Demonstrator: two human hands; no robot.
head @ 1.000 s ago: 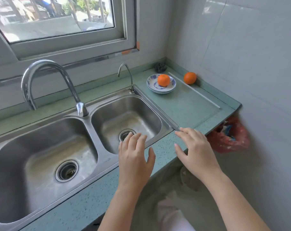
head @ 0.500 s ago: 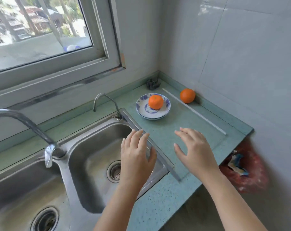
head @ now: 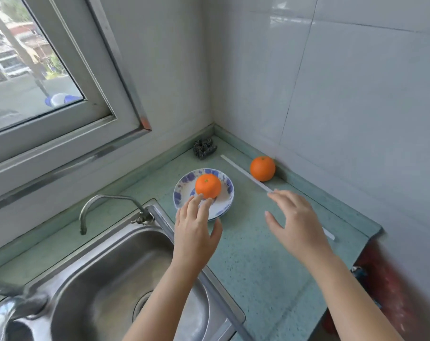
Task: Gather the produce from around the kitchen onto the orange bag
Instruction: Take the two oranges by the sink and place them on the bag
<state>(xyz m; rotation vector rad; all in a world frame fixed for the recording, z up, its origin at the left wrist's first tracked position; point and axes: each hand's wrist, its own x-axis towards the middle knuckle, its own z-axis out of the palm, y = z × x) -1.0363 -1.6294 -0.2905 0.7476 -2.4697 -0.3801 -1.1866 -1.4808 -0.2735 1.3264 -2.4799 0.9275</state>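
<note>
Both hands have pushed forward past the sink along the bench. I have the left hand loose-fingered and empty, its tips at the orange on the plate. The right hand, spread and holding nothing, reaches toward the second orange by the wall. A white strip lies in its path. I see no orange bag.

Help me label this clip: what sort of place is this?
Probably a home kitchen: a steel sink with a tap, a green counter against tiled walls, and a dish holding an orange.
</note>
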